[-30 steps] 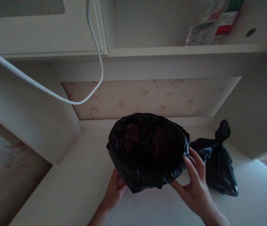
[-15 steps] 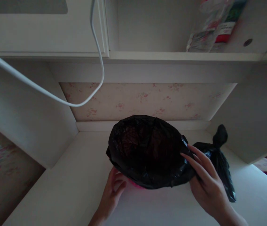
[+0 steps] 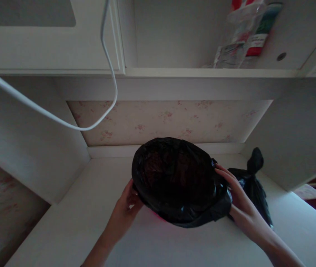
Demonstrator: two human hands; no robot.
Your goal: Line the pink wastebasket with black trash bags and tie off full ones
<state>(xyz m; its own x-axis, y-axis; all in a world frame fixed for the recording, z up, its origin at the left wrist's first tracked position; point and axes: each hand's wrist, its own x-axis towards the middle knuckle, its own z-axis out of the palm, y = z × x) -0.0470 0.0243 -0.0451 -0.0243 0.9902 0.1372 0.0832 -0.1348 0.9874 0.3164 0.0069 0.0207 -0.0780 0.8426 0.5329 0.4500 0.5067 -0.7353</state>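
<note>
A black bin bag [image 3: 180, 178] lines a round bin, its edge folded down over the rim and its mouth facing me. Only a sliver of the pink bin [image 3: 158, 216] shows beneath the bag at the lower left. My left hand [image 3: 128, 202] grips the folded bag at the left side, with the fingertips tucked under it and hidden. On the right, my right hand [image 3: 237, 196] is curved around the bag-covered rim, fingers on top and thumb lower down. Just behind that hand stands a knotted black bag [image 3: 255, 185].
The bin stands on a white desktop [image 3: 99, 185] between side panels. Above is a white shelf [image 3: 202, 73] holding a clear plastic package [image 3: 234, 40] and a green and red tube [image 3: 260, 37]. A white cable [image 3: 49, 114] hangs in front at the left.
My left hand has moved up from below the bag to grip its left edge. My right hand has slid slightly outward along the rim. The view has shifted a little.
</note>
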